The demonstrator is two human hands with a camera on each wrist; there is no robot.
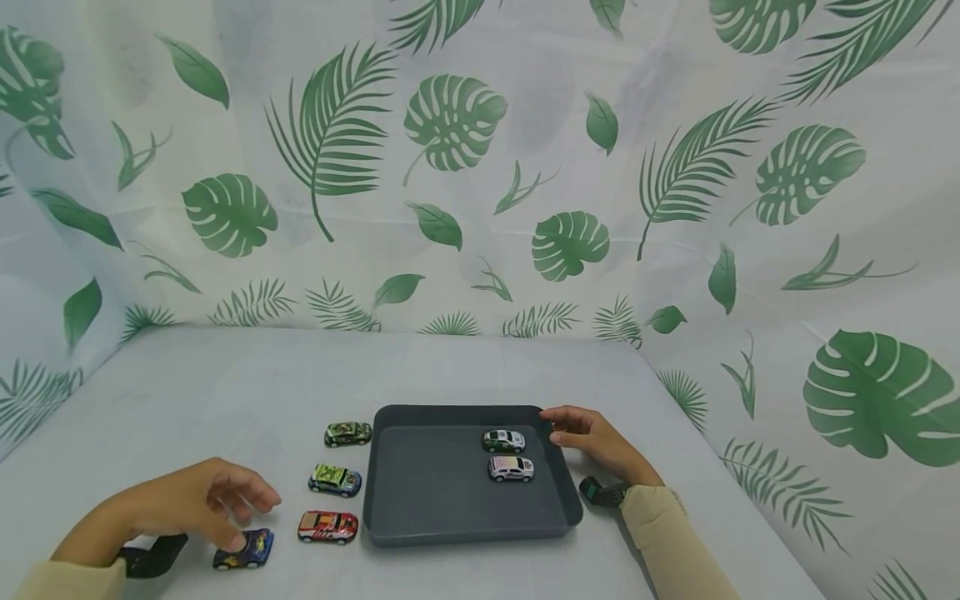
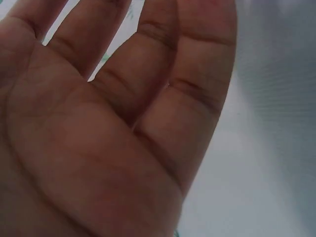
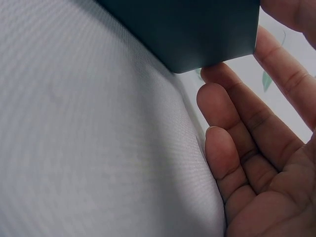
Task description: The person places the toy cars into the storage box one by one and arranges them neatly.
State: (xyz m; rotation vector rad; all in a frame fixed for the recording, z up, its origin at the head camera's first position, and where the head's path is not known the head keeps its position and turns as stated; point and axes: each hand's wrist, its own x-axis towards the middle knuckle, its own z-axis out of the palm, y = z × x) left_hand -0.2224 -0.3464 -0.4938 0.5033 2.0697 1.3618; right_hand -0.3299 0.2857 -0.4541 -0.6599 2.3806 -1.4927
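Observation:
My left hand is over the near left of the table, fingers spread and loosely bent, its thumb tip overlapping a dark blue toy car. In the left wrist view the palm fills most of the picture and no car shows. At the far right corner of a dark grey tray, my right hand holds the rim, thumb and index finger about the edge. The right wrist view has the tray's outer wall against the fingertips. Inside the tray stand a green-and-white toy car and a white patterned one.
Left of the tray, a camouflage toy car, a yellow-green one and a red one form a column. The white-covered table meets leaf-printed cloth at the back and sides.

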